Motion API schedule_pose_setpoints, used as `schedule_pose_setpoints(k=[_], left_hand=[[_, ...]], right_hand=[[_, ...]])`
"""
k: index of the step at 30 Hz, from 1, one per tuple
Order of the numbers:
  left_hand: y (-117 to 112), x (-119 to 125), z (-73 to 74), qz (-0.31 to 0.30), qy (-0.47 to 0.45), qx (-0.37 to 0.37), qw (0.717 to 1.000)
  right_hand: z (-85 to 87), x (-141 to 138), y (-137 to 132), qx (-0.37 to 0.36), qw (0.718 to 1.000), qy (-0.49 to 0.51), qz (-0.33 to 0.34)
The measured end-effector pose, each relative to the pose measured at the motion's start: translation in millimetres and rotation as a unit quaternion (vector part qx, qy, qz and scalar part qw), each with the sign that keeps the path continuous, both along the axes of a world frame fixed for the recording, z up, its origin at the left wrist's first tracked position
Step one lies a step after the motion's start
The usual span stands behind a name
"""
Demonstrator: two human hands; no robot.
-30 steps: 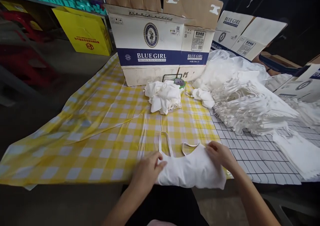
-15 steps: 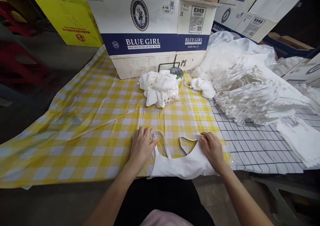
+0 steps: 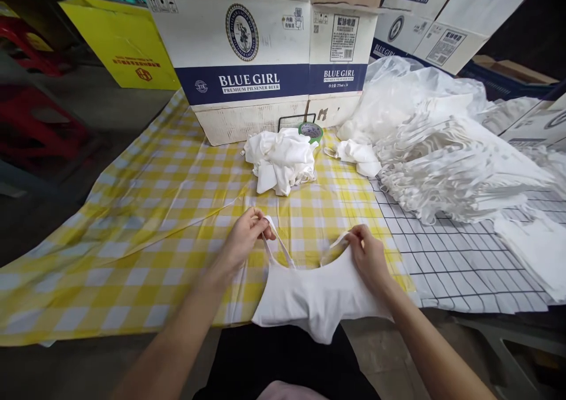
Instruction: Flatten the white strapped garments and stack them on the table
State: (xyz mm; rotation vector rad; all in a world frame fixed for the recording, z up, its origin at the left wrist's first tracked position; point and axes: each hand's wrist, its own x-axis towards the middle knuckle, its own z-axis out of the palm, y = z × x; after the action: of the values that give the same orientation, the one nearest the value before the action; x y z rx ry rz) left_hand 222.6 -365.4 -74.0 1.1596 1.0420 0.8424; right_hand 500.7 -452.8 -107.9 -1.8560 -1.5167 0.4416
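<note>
A white camisole top (image 3: 309, 294) with thin straps lies at the table's near edge, its lower part hanging over that edge. My left hand (image 3: 247, 230) pinches its left strap near the top, lifting it a little. The right strap is pinched between the fingers of my right hand (image 3: 368, 253), whose fingertips are partly turned from view. Beyond my hands sits a crumpled heap of white garments (image 3: 283, 161), with a roll of green tape (image 3: 311, 132) just behind it.
Large beer cartons (image 3: 247, 46) stand along the back. To the right, a tall stack of white garments (image 3: 455, 164) lies beside clear plastic wrapping (image 3: 415, 88). A yellow bag (image 3: 119, 43) is at the back left, near red stools (image 3: 39, 123). A checked cloth (image 3: 168, 211) covers the table.
Both hands have closed on the straps and raised them. The top's neckline is drawn up, and its lower edge droops further over the table edge. The view has shifted slightly.
</note>
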Motion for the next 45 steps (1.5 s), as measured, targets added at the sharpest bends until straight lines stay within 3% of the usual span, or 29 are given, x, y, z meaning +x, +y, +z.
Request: schedule_pose_setpoints(k=[3,8,11,13,15,18,22,25,29,35,45], left_hand=[[20,2,30.8,0.012,-0.12,-0.029,0.992],[47,0,106.0,0.034,-0.237,0.027,0.97],[40,-6,141.1,0.017,-0.272,0.097,0.957],[25,-13,147.0,-0.005,-0.259,0.118,0.959],[3,-20,135.2,-0.042,-0.217,0.097,0.97],[-33,-28,91.8,-0.089,-0.15,-0.016,0.984],[-77,-31,28.9,-0.063,-0.135,-0.186,0.971],[-98,-31,4.0,-0.047,-0.181,-0.248,0.951],[-107,-32,-2.9,-0.04,-0.237,-0.279,0.93],[-108,-34,-4.9,-0.044,-0.25,-0.306,0.918],[-117,-36,-5.1,-0.018,-0.183,-0.313,0.932]], right_hand=[[25.6,2,28,0.054,0.985,0.162,-0.016],[96.8,8,70,0.173,0.892,0.415,0.05],[137.4,11,65,0.236,0.855,0.452,0.091],[147.9,14,50,0.235,0.85,0.46,0.108],[140.3,18,29,0.174,0.863,0.455,0.132],[104.5,22,-4,0.004,0.894,0.42,0.158],[57.9,19,-41,-0.155,0.903,0.376,0.137],[44.7,13,-58,-0.199,0.898,0.374,0.124],[42.8,6,-67,-0.219,0.888,0.39,0.105],[36.4,3,-72,-0.227,0.876,0.417,0.09],[35.1,6,-82,-0.219,0.871,0.432,0.078]])
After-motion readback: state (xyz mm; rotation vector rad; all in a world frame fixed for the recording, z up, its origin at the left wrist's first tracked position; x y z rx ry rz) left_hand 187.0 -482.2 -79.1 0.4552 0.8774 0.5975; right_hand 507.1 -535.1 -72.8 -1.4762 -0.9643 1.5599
